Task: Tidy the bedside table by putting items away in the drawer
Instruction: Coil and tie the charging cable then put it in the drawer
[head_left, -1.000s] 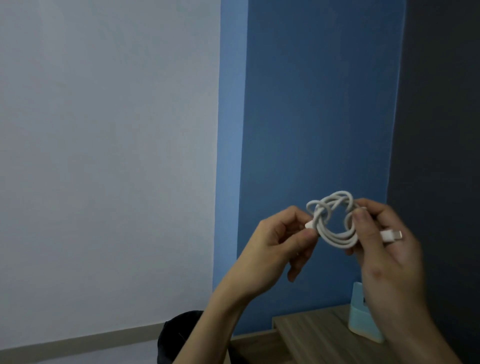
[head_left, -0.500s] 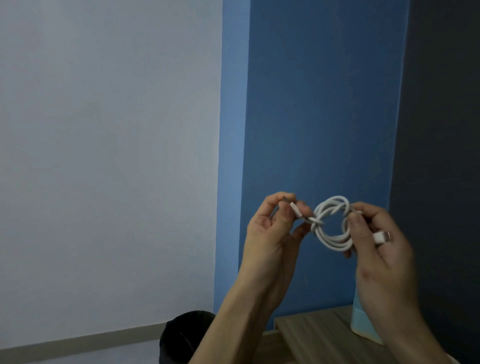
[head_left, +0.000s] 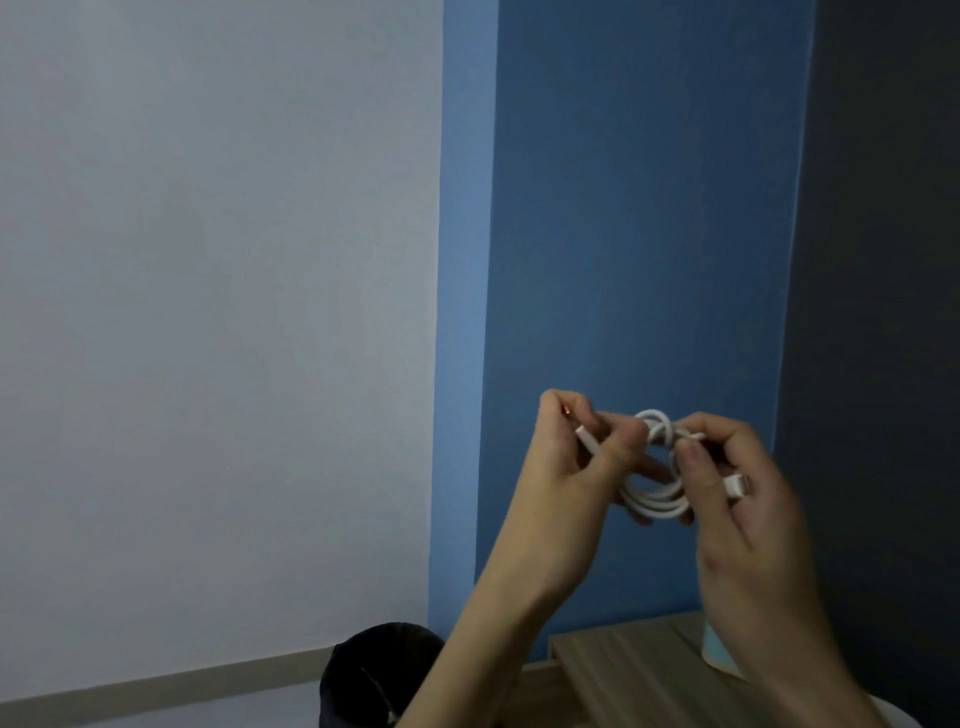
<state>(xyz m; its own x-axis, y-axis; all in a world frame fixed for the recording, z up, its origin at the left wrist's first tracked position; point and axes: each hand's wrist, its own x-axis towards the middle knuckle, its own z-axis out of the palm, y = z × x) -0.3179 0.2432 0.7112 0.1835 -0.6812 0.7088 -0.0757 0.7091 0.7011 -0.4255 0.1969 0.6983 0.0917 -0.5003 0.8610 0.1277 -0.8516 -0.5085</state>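
With my right hand (head_left: 748, 499) pinching the coiled cable (head_left: 655, 496) and my left hand (head_left: 576, 467) gripping its free end, both above the table (head_left: 634, 670) edge, I should tuck that end snugly (no slack) so the coil holds.

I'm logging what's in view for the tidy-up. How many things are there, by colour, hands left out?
White: 1, the coiled cable
Light blue: 1, the container on the wooden table
Black: 1, the bin
Wood: 1, that table
Total: 4
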